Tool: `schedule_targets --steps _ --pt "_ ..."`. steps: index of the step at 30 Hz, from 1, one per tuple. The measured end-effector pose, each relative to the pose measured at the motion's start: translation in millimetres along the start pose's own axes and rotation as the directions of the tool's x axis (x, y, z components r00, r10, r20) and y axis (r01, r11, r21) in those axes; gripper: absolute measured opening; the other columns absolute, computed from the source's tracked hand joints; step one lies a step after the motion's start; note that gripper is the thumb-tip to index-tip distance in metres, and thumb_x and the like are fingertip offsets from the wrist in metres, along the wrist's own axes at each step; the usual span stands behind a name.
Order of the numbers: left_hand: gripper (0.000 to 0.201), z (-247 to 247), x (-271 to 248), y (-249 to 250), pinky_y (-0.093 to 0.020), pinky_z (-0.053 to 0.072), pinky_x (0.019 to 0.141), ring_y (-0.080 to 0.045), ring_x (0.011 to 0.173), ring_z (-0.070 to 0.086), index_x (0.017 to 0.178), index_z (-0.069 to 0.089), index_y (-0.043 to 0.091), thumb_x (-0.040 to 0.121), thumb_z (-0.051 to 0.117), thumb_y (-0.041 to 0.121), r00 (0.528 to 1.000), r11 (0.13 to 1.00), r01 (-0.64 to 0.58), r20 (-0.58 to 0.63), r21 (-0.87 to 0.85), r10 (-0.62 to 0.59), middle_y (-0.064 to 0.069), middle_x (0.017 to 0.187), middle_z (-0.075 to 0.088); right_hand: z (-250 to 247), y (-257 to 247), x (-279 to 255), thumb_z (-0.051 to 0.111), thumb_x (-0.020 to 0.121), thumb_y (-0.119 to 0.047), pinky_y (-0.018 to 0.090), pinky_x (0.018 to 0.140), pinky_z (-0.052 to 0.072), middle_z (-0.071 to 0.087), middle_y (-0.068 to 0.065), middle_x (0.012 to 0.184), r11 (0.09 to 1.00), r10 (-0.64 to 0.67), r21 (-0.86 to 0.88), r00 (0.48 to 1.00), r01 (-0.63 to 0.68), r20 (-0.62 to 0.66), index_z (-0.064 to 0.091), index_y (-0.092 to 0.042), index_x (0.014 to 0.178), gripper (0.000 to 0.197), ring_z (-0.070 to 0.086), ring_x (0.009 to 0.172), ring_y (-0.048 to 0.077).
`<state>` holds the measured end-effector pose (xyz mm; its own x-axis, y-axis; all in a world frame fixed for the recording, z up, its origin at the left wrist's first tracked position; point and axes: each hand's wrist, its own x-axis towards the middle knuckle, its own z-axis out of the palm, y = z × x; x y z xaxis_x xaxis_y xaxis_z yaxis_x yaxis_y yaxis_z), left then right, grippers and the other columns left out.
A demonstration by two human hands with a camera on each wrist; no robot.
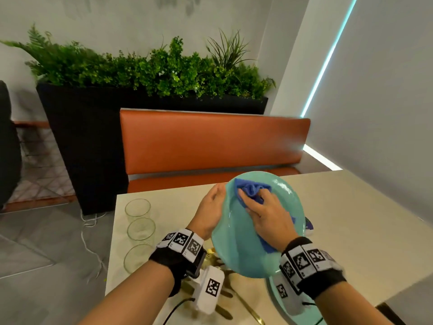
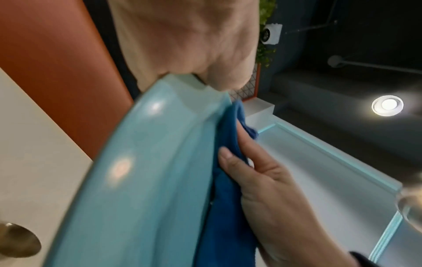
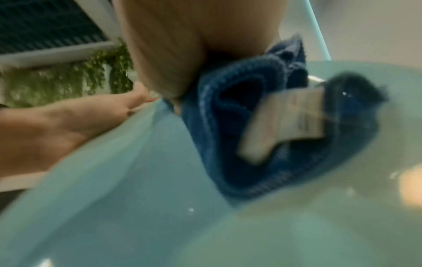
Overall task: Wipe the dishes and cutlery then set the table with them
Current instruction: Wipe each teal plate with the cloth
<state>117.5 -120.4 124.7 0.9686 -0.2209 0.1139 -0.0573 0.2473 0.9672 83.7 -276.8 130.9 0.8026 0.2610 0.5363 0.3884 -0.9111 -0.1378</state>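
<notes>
Above the pale table (image 1: pixel 351 207) my left hand (image 1: pixel 210 207) grips the tilted, glossy round turquoise plate (image 1: pixel 285 202) by its rim; my right hand (image 1: pixel 269 216) clutches a crumpled blue cloth (image 1: pixel 251 190) against its face.

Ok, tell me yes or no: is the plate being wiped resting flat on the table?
No: the left hand holds the teal plate tilted above the table while the right hand presses the blue cloth on it.
</notes>
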Motion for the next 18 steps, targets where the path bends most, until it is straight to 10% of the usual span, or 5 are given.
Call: schedule_targets --steps 5,9,13,15,18 --pt "0.029 4 -2 4 -0.021 0.05 0.072 -0.007 0.08 0.059 0.093 0.058 0.029 0.101 0.03 0.035 1.0 0.999 -0.01 0.01 0.05 0.009 0.007 0.089 0.064 -2 6 17 0.052 0.087 -0.001 0.042 0.079 0.047 0.045 0.031 0.118 0.874 0.485 0.091 0.847 -0.477 -0.217 0.044 -0.011 0.137 0.052 0.051 0.097 0.044" --pt "0.045 4 1 7 -0.023 0.053 0.08 -0.016 0.092 0.064 0.108 0.062 0.012 0.1 0.025 0.038 1.0 1.0 0.001 0.014 -0.027 -0.001 -0.008 0.104 0.069 19 -31 -4 0.048 0.086 -0.012 0.043 0.074 0.053 0.052 0.022 0.114 0.996 0.084 0.038 0.996 -0.085 0.021 0.038 -0.022 0.137 0.053 0.054 0.089 0.039" --pt "0.045 -3 0 4 -0.019 0.055 0.075 -0.011 0.086 0.066 0.099 0.063 0.024 0.099 0.022 0.043 1.0 1.0 -0.005 -0.009 -0.031 0.004 -0.001 0.097 0.07 7 -14 -14 0.041 0.086 -0.021 0.035 0.066 0.053 0.059 0.011 0.101 0.989 -0.142 -0.022 0.981 0.147 0.134 0.047 -0.033 0.127 0.043 0.059 0.082 0.031" --pt "0.043 2 -2 3 -0.022 0.053 0.077 -0.01 0.086 0.065 0.097 0.061 0.029 0.098 0.022 0.045 1.0 1.0 -0.023 -0.014 -0.007 0.023 0.004 0.096 0.069 0 5 -5 0.041 0.087 -0.018 0.036 0.074 0.05 0.056 0.018 0.103 0.996 0.076 0.041 0.995 -0.074 -0.059 0.053 -0.024 0.129 0.044 0.058 0.087 0.038" --pt "0.041 18 -3 3 -0.032 0.051 0.086 -0.011 0.091 0.064 0.098 0.06 0.034 0.091 0.025 0.054 1.0 1.0 -0.025 0.017 0.013 0.025 0.006 0.099 0.068 -8 18 6 0.04 0.086 -0.01 0.041 0.082 0.046 0.048 0.028 0.115 0.876 0.482 0.108 0.852 -0.469 -0.206 0.045 -0.013 0.137 0.052 0.05 0.095 0.042"
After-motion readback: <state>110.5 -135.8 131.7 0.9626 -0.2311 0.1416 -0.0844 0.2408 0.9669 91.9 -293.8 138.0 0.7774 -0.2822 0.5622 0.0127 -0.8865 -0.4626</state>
